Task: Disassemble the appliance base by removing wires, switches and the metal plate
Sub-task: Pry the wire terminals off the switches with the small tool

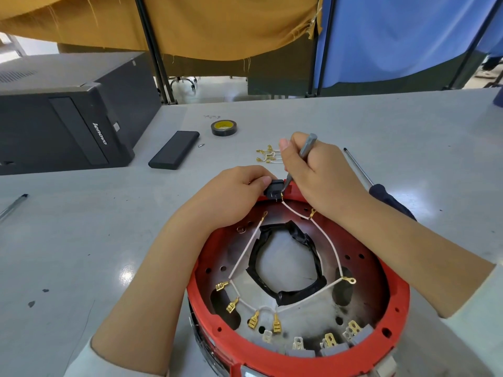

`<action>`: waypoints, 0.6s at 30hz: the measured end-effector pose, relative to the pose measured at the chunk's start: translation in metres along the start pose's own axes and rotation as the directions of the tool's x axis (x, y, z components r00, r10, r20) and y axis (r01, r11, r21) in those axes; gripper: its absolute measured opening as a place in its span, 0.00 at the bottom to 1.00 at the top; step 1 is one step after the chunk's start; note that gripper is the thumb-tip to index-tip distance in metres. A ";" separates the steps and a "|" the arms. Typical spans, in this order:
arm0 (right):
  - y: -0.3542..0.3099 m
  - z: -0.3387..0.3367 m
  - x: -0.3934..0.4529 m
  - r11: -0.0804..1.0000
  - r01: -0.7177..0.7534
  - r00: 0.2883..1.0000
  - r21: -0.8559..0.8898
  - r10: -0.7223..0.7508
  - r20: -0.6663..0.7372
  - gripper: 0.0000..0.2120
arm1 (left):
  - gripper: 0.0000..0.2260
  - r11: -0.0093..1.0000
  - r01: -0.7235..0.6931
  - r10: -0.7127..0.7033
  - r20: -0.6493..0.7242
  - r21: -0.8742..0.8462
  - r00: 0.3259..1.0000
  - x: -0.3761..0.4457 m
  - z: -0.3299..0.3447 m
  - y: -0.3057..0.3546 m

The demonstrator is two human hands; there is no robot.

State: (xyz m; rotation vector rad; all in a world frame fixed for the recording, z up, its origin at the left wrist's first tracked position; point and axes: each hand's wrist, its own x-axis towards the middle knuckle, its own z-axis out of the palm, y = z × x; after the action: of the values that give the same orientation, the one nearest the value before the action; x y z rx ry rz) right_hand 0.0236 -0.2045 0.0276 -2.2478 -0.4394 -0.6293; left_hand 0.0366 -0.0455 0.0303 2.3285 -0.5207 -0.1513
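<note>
**Both hands work at the black socket on the far rim of the red base**

Grey switch blocks (333, 349) sit nearest the camera, set in a row inside the near wall of the red appliance base (206, 317), each with pale or brass tabs standing up from it. Inside the round shell lies the metal plate (307, 314), scorched dark in places and wrapped with black tape (299, 295) around its central opening. White wires (246, 247) run loose across the plate, ending in brass spade connectors (253, 321) at the near side and ring terminals farther out.

At the far rim, the left hand (234, 191) curls its fingers and thumb around a small black socket (273, 189), pinching it against the edge of the shell. The right hand (313, 172) is closed around a thin grey tool (306, 148), held like a pen, with its tip down at the socket where one white wire joins it.

Beyond the base on the grey table (81, 240), a small heap of removed wires (268, 156) with brass ends lies just behind the right hand. A roll of black tape with a yellow core (223, 127), a flat black case (174, 153) and a tiny bit (201, 145) lie farther back, beside a black computer tower (62, 115). A screwdriver with a dark handle (381, 191) lies to the right, partly hidden by the forearm, and a pen (13, 204) rests at the left edge.
</note>
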 end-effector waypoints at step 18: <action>0.003 0.009 0.010 0.992 -0.126 0.991 0.031 0.127 -0.044 0.19 | 0.11 1.000 0.001 -0.001 -0.005 0.025 1.000 0.000 0.001 -0.001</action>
State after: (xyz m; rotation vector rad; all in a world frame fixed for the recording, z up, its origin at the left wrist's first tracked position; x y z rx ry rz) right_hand 0.0362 -0.1989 0.0265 -2.2101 -0.2791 -0.6032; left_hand 0.0363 -0.0454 0.0290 2.3529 -0.5220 -0.1398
